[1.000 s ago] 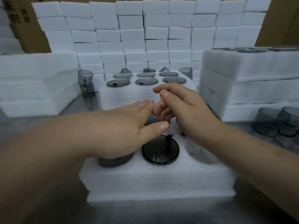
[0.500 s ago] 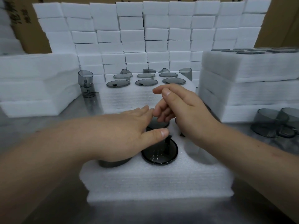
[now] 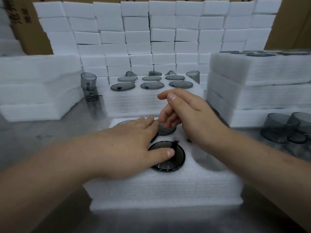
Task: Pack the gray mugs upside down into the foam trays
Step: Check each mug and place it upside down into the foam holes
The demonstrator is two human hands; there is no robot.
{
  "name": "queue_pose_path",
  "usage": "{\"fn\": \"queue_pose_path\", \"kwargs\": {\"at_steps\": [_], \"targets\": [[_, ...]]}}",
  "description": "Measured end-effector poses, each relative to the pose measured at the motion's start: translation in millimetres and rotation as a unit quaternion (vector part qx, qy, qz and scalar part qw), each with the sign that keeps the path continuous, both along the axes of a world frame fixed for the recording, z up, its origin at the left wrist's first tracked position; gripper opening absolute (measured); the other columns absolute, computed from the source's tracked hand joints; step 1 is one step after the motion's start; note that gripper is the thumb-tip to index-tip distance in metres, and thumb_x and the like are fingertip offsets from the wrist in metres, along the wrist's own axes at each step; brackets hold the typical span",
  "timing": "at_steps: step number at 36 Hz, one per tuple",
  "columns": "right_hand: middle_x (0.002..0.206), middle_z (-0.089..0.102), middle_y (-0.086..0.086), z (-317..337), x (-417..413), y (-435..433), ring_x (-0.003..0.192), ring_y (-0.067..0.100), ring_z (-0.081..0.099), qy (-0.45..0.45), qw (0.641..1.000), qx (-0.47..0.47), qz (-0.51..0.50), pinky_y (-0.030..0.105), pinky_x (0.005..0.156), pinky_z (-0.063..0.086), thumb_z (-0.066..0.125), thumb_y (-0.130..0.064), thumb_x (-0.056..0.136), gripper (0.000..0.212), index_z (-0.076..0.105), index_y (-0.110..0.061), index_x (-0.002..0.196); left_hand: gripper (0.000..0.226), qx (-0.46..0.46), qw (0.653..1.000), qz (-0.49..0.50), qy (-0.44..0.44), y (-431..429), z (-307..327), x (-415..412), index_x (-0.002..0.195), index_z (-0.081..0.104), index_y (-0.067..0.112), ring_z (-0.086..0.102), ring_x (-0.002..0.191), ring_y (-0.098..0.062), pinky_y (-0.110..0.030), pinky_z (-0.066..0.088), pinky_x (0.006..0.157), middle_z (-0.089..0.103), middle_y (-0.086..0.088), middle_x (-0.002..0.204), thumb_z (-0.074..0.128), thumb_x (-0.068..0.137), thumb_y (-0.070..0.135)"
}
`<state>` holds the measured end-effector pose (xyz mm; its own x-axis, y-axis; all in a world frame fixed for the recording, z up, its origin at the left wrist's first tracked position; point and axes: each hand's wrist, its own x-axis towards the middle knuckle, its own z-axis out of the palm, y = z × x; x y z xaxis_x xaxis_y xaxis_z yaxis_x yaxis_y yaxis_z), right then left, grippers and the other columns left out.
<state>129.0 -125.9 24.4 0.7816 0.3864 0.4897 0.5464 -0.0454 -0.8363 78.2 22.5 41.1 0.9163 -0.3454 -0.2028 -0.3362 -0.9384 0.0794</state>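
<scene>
Left hand (image 3: 127,148) rests flat on mug (image 3: 168,163) beside foam tray's (image 3: 159,187) open pocket (image 3: 207,158); right hand (image 3: 193,118) hovers loose, empty.

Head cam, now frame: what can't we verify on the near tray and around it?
All head view.
1. Front-left pocket of the near foam tray: covered by the left hand; mug seating unknown.
2. Back-right pocket: behind the right hand; filled or not, unclear.
3. At right, the loose mugs: cut by the frame edge, blurred; count unknown.
4. Print on the cardboard box, top left: blurred, unreadable.
</scene>
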Motion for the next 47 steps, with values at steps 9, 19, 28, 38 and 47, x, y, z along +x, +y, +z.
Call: {"fn": "queue_pose_path", "kwargs": {"at_steps": [9,19,28,38,47], "targets": [[0.064,0.063,-0.003,-1,1,0,0.059,0.008,0.057,-0.002,1.000,-0.013,0.001,0.017,0.060,0.045,0.040,-0.040,0.080,0.025,0.059,-0.025,0.085,0.107,0.010,1.000,0.004,-0.016,2,-10,3,0.146,-0.017,0.033,-0.016,0.141,-0.002,-0.031,0.002,0.118,-0.020,0.016,0.154,-0.005,0.053,0.084],[0.061,0.062,-0.004,-1,1,0,0.057,0.007,0.056,-0.001,1.000,-0.013,0.010,0.015,0.058,0.043,0.040,-0.039,0.080,0.024,0.059,-0.024,0.083,0.107,-0.005,1.000,-0.006,-0.028,3,-11,1,0.147,-0.011,0.039,-0.013,0.141,-0.002,-0.033,0.004,0.118,-0.015,0.021,0.154,-0.004,0.049,0.082],[0.062,0.064,-0.006,-4,3,0,0.059,0.006,0.057,-0.005,0.999,-0.031,0.008,0.017,0.060,0.044,0.040,-0.040,0.082,0.024,0.060,-0.029,0.083,0.094,0.005,0.999,-0.015,-0.039,4,-14,3,0.147,-0.006,0.037,-0.001,0.142,-0.005,-0.036,0.013,0.116,-0.005,0.021,0.153,0.004,0.063,0.079],[0.065,0.064,-0.008,-6,4,0,0.063,0.003,0.058,-0.007,0.997,-0.072,0.012,0.014,0.062,0.045,0.042,-0.041,0.081,0.032,0.062,-0.016,0.084,0.079,0.013,0.999,-0.005,-0.033,3,-11,2,0.123,-0.036,0.043,-0.021,0.138,0.002,-0.028,-0.003,0.117,-0.023,0.015,0.153,-0.001,0.066,0.084],[0.065,0.065,-0.008,-4,4,1,0.063,0.006,0.061,-0.005,0.992,-0.117,-0.044,0.034,0.070,0.052,0.047,-0.044,0.081,0.023,0.062,-0.028,0.076,0.067,-0.259,0.964,0.056,-0.027,11,-7,6,0.126,0.044,0.033,0.038,0.128,-0.005,-0.038,0.030,0.108,0.045,0.016,0.138,0.034,0.063,0.051]]}}
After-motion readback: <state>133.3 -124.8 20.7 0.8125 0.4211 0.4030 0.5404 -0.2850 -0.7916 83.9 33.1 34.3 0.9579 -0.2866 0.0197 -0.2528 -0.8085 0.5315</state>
